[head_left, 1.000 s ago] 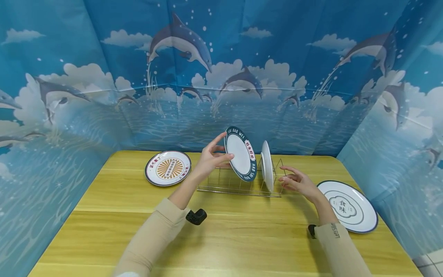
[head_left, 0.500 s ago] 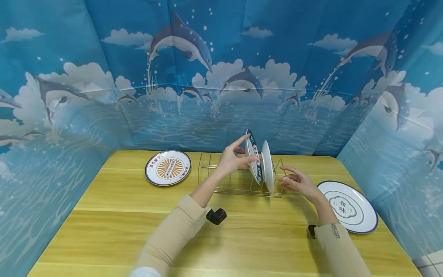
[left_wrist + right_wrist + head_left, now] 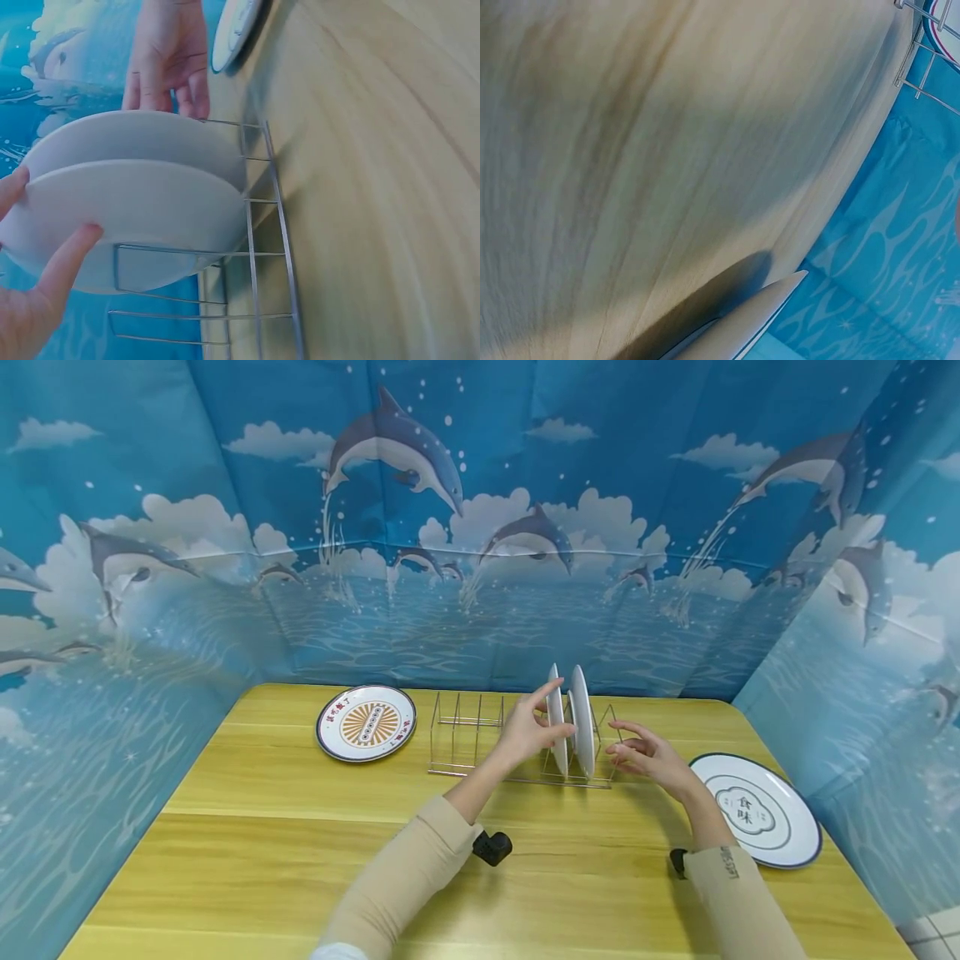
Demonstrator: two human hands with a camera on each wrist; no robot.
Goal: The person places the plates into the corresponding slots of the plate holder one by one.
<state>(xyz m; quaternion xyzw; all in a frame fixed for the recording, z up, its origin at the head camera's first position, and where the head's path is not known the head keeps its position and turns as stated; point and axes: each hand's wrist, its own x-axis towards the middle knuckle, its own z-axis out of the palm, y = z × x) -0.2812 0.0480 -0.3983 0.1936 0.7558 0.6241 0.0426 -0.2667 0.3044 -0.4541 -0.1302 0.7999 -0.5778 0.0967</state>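
1. Done: L racked plate (image 3: 142, 206) + R racked plate (image 3: 582, 722) near-upright in wire rack (image 3: 450, 773), close together.
2. Apparently left: sunburst plate (image 3: 367, 724), label plate (image 3: 795, 818), flat on worktop (image 3: 225, 827).
3. L grip (image 3: 523, 729) pinches L racked plate; prob. final seating.
4. R grip (image 3: 651, 758) at rack's R end, fingers bent; can't tell if holding wire.
5. R forearm (image 3: 711, 822) partly hides label plate; dolphin curtain (image 3: 480, 618) behind.
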